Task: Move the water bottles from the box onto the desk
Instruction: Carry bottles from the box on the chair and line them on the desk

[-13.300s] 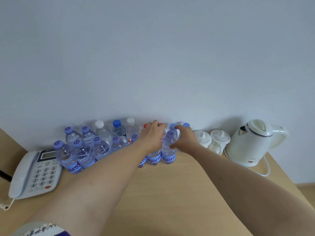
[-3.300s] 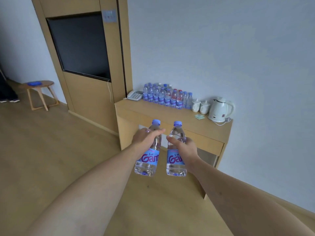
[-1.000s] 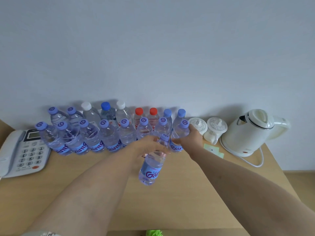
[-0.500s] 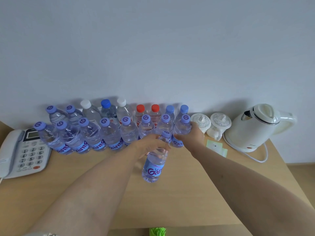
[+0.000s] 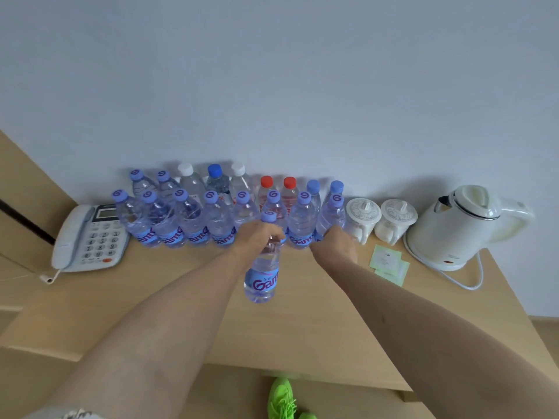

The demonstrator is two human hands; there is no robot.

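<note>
My left hand (image 5: 257, 237) grips a clear water bottle (image 5: 262, 275) with a lilac cap by its neck, held above the wooden desk (image 5: 187, 300) in front of the rows. My right hand (image 5: 337, 241) holds the lower part of the rightmost front-row bottle (image 5: 331, 217), which stands on the desk. Two rows of several water bottles (image 5: 193, 220) line the wall; the back row has white, blue and red caps. No box is in view.
A white telephone (image 5: 89, 237) lies at the desk's left. Two white lidded cups (image 5: 364, 217), green sachets (image 5: 388, 264) and a white electric kettle (image 5: 462, 226) with its cord stand at the right. A green shoe (image 5: 282, 399) shows below the desk's front edge.
My right hand has slid down the rightmost front-row bottle to its base on the desk. My left hand has kept its bottle hanging in front of the row, hardly moved.
</note>
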